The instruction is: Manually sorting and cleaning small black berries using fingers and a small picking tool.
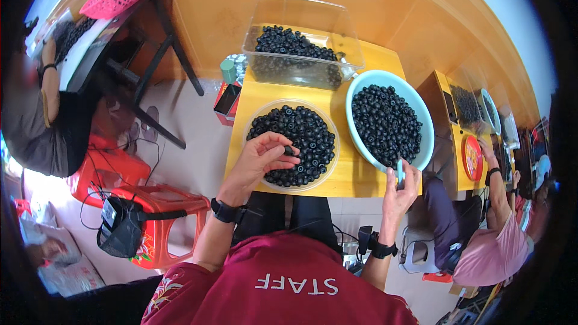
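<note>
My left hand [259,162] is closed in a pinch on a small black ring-like piece [289,151], above the near part of a round clear tray [333,162]. That tray is heaped with black round pieces [301,126], several showing a hole in the middle. At the near rim of a light-blue basin [426,114], my right hand [404,195] is closed around a slim light-blue tool [400,174], held upright; its exact kind is not clear. The basin is filled with the same black pieces [385,120].
A clear rectangular bin [265,66] with more black pieces stands at the back of the yellow table [241,144]. Red stools [192,204] and a dark-legged table [171,42] are on the left. On the right, a person in pink [494,247] works at another table.
</note>
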### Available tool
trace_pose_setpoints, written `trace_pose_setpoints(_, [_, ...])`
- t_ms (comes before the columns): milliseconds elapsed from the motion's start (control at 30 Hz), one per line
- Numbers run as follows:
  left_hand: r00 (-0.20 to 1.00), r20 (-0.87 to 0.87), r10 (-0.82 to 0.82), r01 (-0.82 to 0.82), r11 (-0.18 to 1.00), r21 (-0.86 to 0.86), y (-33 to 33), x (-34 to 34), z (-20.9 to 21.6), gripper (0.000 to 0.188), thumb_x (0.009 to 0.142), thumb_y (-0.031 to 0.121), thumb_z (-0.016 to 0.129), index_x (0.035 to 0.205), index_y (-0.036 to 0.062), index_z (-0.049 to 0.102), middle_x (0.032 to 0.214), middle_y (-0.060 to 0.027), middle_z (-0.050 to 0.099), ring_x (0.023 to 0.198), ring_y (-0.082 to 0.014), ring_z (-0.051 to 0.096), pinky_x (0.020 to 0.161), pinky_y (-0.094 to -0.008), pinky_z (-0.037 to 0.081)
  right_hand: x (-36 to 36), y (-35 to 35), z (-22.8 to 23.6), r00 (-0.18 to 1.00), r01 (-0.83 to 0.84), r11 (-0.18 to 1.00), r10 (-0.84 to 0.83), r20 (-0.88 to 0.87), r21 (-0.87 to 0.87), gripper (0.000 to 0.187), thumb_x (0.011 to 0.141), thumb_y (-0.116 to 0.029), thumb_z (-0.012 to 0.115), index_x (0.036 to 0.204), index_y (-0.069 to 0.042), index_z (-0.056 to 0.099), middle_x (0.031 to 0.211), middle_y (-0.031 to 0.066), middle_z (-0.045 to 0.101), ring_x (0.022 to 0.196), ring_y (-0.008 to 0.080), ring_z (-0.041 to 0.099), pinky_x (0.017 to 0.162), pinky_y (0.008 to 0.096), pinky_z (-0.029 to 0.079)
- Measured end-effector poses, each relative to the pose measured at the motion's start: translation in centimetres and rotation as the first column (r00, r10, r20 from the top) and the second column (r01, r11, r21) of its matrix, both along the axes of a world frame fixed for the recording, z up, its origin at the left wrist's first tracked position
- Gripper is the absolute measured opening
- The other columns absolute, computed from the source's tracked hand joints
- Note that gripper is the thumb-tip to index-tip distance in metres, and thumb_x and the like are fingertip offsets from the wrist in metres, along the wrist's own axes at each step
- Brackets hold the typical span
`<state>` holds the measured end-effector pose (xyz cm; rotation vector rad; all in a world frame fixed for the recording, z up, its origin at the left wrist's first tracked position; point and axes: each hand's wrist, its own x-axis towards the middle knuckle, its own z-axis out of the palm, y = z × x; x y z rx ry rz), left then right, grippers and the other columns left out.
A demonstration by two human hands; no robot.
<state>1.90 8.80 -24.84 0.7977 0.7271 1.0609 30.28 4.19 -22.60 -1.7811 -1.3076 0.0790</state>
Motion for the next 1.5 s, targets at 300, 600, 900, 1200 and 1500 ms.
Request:
trace_pose_setpoints(300, [0.863, 0.496, -0.096, 0.124, 0.992, -0.024, -0.9, 1.6, -2.2, 0.019, 0.091, 0.016, 0.049, 0.105, 0.0035, 0.054, 0.097, -0.0107, 0.058, 0.085, -0.0188, 0.063, 0.076, -0.0269, 0.054, -5.5, -0.8, -1.2, 0.885, -0.449, 0.893, 0.439, -0.152, -0.033, 0.018, 0.080, -0.008, 0.059, 0.093, 0.003, 0.061, 0.076, 0.0109, 0.055, 0.068, 0.0187, 0.051, 0.059, 0.0286, 0.040])
trace_pose_setpoints(600, [0.852, 0.508, -0.131, 0.160, 0.987, -0.013, -1.7, 1.8, -3.2, 0.016, 0.090, 0.017, 0.052, 0.101, 0.0049, 0.054, 0.089, -0.0061, 0.059, 0.075, -0.0122, 0.060, 0.067, -0.0218, 0.051, -8.4, -0.7, 0.1, 0.812, -0.572, 0.811, 0.537, -0.229, -0.125, 0.015, 0.079, -0.007, 0.061, 0.091, 0.002, 0.063, 0.068, 0.0096, 0.055, 0.056, 0.0155, 0.050, 0.050, 0.0261, 0.037])
trace_pose_setpoints(900, [0.904, 0.425, -0.029, 0.080, 0.992, -0.101, -2.2, 2.6, -3.3, 0.017, 0.084, 0.004, 0.057, 0.101, 0.0044, 0.054, 0.091, -0.0048, 0.060, 0.079, -0.0130, 0.061, 0.072, -0.0243, 0.051, -8.6, -0.9, 0.0, 0.791, -0.596, 0.798, 0.566, -0.234, -0.084, 0.015, 0.079, -0.009, 0.062, 0.090, 0.002, 0.063, 0.071, 0.0109, 0.059, 0.055, 0.0167, 0.052, 0.048, 0.0269, 0.039])
trace_pose_setpoints(1200, [0.890, 0.452, -0.060, 0.104, 0.992, -0.073, -2.3, 2.9, -2.8, 0.018, 0.082, 0.001, 0.059, 0.099, 0.0040, 0.055, 0.093, -0.0050, 0.058, 0.080, -0.0114, 0.058, 0.075, -0.0244, 0.049, -8.7, -1.1, -0.3, 0.744, -0.660, 0.750, 0.643, -0.184, -0.047, 0.015, 0.078, -0.011, 0.063, 0.089, -0.001, 0.064, 0.071, 0.0114, 0.060, 0.052, 0.0196, 0.055, 0.049, 0.0287, 0.042])
trace_pose_setpoints(1500, [0.912, 0.407, -0.044, 0.095, 0.990, -0.105, -2.3, 2.7, -2.8, 0.016, 0.081, 0.003, 0.061, 0.096, 0.0040, 0.055, 0.090, -0.0050, 0.059, 0.077, -0.0118, 0.060, 0.071, -0.0235, 0.052, -8.9, -0.8, -0.2, 0.753, -0.651, 0.757, 0.639, -0.159, -0.043, 0.015, 0.079, -0.011, 0.061, 0.090, 0.000, 0.064, 0.065, 0.0093, 0.057, 0.049, 0.0160, 0.048, 0.047, 0.0273, 0.037])
